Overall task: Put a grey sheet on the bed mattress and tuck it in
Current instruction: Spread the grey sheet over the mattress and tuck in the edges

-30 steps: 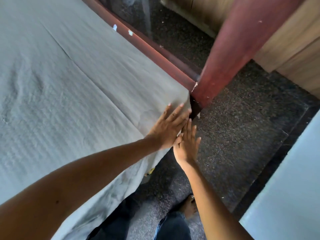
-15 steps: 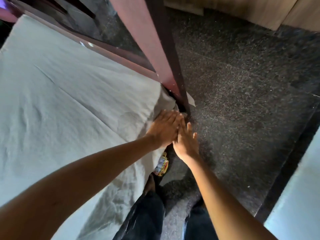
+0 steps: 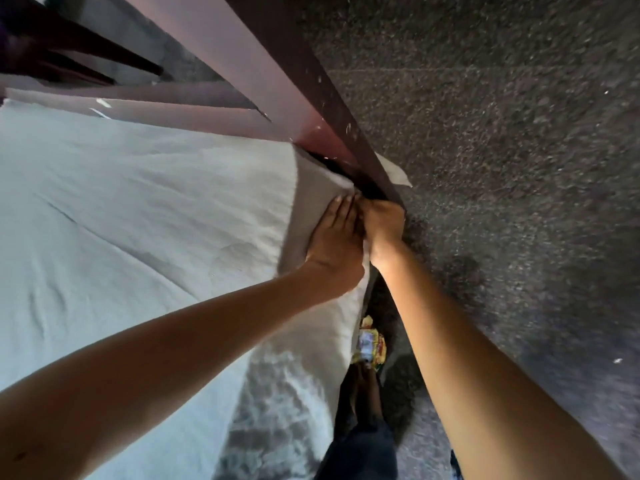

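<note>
**Bed corner: sheet on, both hands at the post**

The grey sheet (image 3: 138, 209) lies spread over the top of the bed and reaches up to the reddish-brown side rail (image 3: 180, 112). It carries long fold creases and some shallow wrinkles. The mattress beneath is wholly covered, so none of it can be seen. At the corner the cloth turns down over the edge in a smooth flat panel. Further along the near side it hangs loose and rumpled toward the floor (image 3: 502, 168).

The left hand (image 3: 334, 244) is open, with fingers straight and together. Its palm is pressed flat against the turned-down panel just below the corner.

The right hand (image 3: 382, 223) is just beside it, touching or nearly so. Its knuckles are up and its fingers are curled down into the dark gap between the sheet and the bed post (image 3: 242, 64). The fingertips are hidden, so it cannot be told whether they pinch the cloth or only push at it.

A pale flap (image 3: 394, 171) — cloth or paper, unclear which — shows on the far side of the post, low down.

On the dark speckled floor, a crumpled yellow-and-red wrapper (image 3: 370, 348) lies close to the hanging edge of the sheet. Just below it is the person's bare foot (image 3: 363, 386) and a dark trouser leg (image 3: 363, 452).
</note>
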Demonstrator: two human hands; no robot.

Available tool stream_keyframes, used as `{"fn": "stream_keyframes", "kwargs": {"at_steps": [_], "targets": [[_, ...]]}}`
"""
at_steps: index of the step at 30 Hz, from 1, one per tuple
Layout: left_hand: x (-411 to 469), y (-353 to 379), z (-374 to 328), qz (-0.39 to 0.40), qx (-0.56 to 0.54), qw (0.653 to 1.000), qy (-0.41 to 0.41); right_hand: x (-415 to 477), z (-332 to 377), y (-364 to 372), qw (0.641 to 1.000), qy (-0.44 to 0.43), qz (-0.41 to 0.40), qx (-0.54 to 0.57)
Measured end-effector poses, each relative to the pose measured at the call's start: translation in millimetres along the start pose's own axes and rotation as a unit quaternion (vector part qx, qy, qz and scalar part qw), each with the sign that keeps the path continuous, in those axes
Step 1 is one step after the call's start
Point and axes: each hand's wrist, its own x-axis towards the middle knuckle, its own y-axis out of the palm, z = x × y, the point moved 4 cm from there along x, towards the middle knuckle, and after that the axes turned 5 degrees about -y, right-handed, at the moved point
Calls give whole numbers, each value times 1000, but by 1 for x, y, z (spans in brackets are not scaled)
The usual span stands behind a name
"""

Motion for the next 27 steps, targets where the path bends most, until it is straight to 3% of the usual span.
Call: {"fn": "stream_keyframes", "kwargs": {"at_steps": [2,5,10,14,16,19,22,24,27], "targets": [[1,3,-1,1,8,1000,8,-2,0,-1,998,41,-46,32],[1,2,1,-11,9,1000,24,-5,10,-5,994,22,-103,-36],[-3,-2,6,-9,5,997,72,-9,10,-15,980,41,-145,-130],[-7,-2,1,-49,-17,991,124,-3,-4,-41,975,74,-177,-112],[-6,-2,1,-59,-29,989,130,0,-7,-47,983,78,-150,-75],[-7,-1,-1,-59,-34,989,127,-5,-13,-55,991,110,-41,64],[-11,-1,-2,-80,-74,987,122,-14,-19,-64,954,180,36,235],[-15,-3,-2,-116,-110,981,112,-11,-25,-64,945,197,47,257],[-18,-5,-8,-124,-166,972,113,-3,-16,-43,946,205,134,210]]}}
